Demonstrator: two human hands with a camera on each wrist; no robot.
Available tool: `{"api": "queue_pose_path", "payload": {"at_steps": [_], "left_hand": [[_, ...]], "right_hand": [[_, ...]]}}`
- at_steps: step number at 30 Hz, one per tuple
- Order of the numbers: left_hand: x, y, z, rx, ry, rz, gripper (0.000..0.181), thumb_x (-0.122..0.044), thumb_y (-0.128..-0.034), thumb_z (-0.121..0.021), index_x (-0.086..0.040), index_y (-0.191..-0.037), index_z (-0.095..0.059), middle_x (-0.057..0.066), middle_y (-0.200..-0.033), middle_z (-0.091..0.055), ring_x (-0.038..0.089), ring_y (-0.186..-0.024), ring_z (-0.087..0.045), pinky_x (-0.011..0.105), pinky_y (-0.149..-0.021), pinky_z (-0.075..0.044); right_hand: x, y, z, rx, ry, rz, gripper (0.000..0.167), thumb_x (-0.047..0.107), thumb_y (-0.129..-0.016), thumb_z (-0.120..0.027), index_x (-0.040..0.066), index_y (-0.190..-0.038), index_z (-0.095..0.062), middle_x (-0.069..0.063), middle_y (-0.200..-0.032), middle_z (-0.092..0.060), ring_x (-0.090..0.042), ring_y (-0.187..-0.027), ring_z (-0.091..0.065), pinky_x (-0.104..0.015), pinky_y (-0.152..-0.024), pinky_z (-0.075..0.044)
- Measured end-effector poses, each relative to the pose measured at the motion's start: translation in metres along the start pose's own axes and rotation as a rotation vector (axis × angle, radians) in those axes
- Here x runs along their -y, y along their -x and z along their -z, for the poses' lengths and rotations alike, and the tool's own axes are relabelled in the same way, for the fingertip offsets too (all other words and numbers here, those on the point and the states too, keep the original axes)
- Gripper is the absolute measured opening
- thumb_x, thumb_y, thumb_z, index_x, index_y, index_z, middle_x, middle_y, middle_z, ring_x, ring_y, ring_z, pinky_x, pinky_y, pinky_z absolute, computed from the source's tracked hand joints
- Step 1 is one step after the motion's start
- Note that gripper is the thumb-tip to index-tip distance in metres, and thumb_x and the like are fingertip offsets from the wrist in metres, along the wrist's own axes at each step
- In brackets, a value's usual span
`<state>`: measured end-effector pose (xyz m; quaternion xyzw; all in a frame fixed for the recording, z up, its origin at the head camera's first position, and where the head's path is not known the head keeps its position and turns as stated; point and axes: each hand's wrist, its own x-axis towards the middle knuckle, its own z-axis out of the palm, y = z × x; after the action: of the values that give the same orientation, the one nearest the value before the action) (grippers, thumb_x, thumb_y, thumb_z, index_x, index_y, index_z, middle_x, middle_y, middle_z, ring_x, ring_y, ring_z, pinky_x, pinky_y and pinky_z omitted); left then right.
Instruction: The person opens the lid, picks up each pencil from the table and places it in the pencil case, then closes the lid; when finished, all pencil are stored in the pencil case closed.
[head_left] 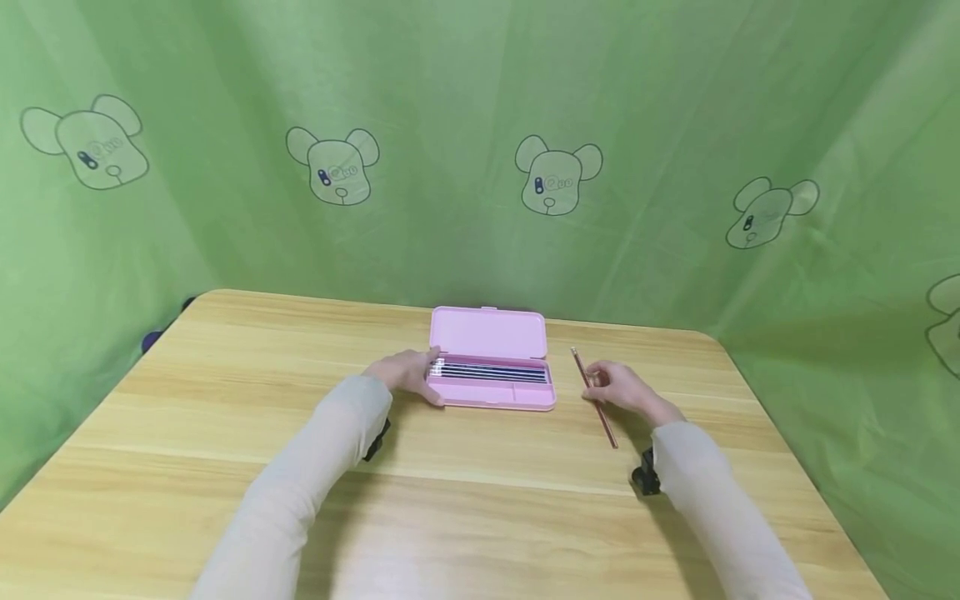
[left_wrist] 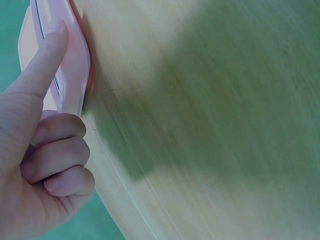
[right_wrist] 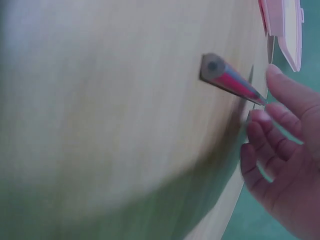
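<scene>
A pink pencil case (head_left: pixel 480 393) lies on the table with its lid (head_left: pixel 489 332) tipped back. Several dark striped pencils (head_left: pixel 495 372) are lined up in its rear compartment. My left hand (head_left: pixel 408 371) holds the case by its left end; in the left wrist view the thumb (left_wrist: pixel 47 52) lies along the case (left_wrist: pixel 77 65) and the other fingers are curled. To the right of the case, my right hand (head_left: pixel 618 390) pinches a red pencil (head_left: pixel 604 423) between thumb and fingers. In the right wrist view this pencil (right_wrist: pixel 232 80) points its blunt end at the camera.
The wooden table (head_left: pixel 480 517) reaches back to a green curtain (head_left: pixel 450 233) printed with bear heads, which also hangs at both sides. A dark purple object (head_left: pixel 152 340) shows past the table's left edge. Each wrist carries a black camera (head_left: pixel 647 475).
</scene>
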<state>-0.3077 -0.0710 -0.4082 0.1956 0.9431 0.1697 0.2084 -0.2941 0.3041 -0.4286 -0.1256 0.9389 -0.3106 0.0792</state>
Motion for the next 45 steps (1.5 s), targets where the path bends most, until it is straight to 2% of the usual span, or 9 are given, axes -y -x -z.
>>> {"api": "queue_pose_path", "payload": {"at_steps": [4, 6, 13, 21, 26, 34, 39, 45], "left_hand": [[0.0, -0.001, 0.0, 0.0, -0.005, 0.006, 0.108, -0.045, -0.0678, -0.076, -0.009, -0.147, -0.012, 0.021, -0.143, -0.032, 0.032, -0.131, -0.032, 0.041, -0.109, -0.027], [0.001, -0.001, 0.0, -0.001, -0.007, 0.002, 0.108, -0.045, -0.0681, -0.076, -0.008, -0.147, -0.012, 0.021, -0.143, -0.032, 0.032, -0.131, -0.032, 0.041, -0.109, -0.027], [0.0, -0.001, 0.0, 0.003, -0.004, -0.014, 0.107, -0.044, -0.0689, -0.075, -0.006, -0.146, -0.013, 0.021, -0.144, -0.03, 0.032, -0.132, -0.032, 0.041, -0.109, -0.026], [0.0, -0.001, -0.001, -0.003, -0.008, 0.008, 0.107, -0.046, -0.0681, -0.075, -0.009, -0.147, -0.013, 0.019, -0.144, -0.031, 0.03, -0.132, -0.032, 0.041, -0.109, -0.027], [0.0, 0.001, 0.0, -0.002, -0.007, 0.013, 0.107, -0.047, -0.0676, -0.075, -0.01, -0.147, -0.013, 0.02, -0.144, -0.032, 0.031, -0.131, -0.033, 0.043, -0.108, -0.029], [0.0, 0.001, 0.0, 0.003, -0.006, 0.009, 0.108, -0.046, -0.068, -0.075, -0.01, -0.147, -0.012, 0.019, -0.144, -0.031, 0.031, -0.131, -0.032, 0.042, -0.108, -0.028], [0.001, 0.001, 0.0, 0.002, -0.001, 0.002, 0.107, -0.046, -0.0683, -0.075, -0.01, -0.147, -0.012, 0.018, -0.145, -0.03, 0.03, -0.132, -0.032, 0.041, -0.109, -0.027], [0.0, 0.002, 0.001, 0.005, 0.003, -0.004, 0.107, -0.045, -0.0685, -0.076, -0.008, -0.147, -0.012, 0.019, -0.145, -0.03, 0.031, -0.132, -0.031, 0.041, -0.109, -0.027]], "right_hand": [[0.001, 0.002, 0.001, 0.026, 0.049, -0.074, 0.053, 0.015, -0.08, -0.068, -0.015, -0.119, -0.047, -0.014, -0.087, -0.055, -0.021, -0.076, -0.051, -0.029, -0.068, -0.047], [0.002, 0.003, 0.001, 0.036, 0.059, -0.078, 0.052, 0.015, -0.081, -0.068, -0.014, -0.119, -0.048, -0.015, -0.088, -0.055, -0.021, -0.077, -0.05, -0.029, -0.068, -0.046], [0.002, 0.002, 0.0, 0.047, 0.079, -0.034, 0.043, 0.005, -0.079, -0.066, -0.013, -0.116, -0.05, -0.015, -0.082, -0.057, -0.023, -0.074, -0.053, -0.031, -0.065, -0.049], [0.001, 0.001, -0.001, 0.031, 0.095, -0.023, 0.034, -0.003, -0.081, -0.06, -0.01, -0.113, -0.053, -0.019, -0.088, -0.057, -0.028, -0.08, -0.053, -0.042, -0.073, -0.048], [0.0, 0.0, -0.001, 0.007, 0.107, 0.005, 0.029, -0.003, -0.082, -0.058, -0.01, -0.11, -0.054, -0.016, -0.084, -0.057, -0.025, -0.076, -0.052, -0.036, -0.068, -0.047], [0.005, -0.003, 0.003, -0.063, -0.009, 0.03, 0.026, -0.005, -0.084, -0.054, -0.01, -0.11, -0.055, -0.019, -0.085, -0.058, -0.026, -0.076, -0.054, -0.029, -0.065, -0.048], [0.01, -0.006, 0.003, -0.146, 0.025, 0.093, 0.027, -0.006, -0.083, -0.055, -0.008, -0.109, -0.058, -0.019, -0.083, -0.058, -0.027, -0.076, -0.055, -0.028, -0.064, -0.047], [0.02, -0.013, -0.001, -0.189, 0.092, 0.144, 0.026, -0.003, -0.082, -0.059, -0.006, -0.108, -0.061, -0.017, -0.083, -0.06, -0.024, -0.075, -0.053, -0.03, -0.064, -0.045]]}}
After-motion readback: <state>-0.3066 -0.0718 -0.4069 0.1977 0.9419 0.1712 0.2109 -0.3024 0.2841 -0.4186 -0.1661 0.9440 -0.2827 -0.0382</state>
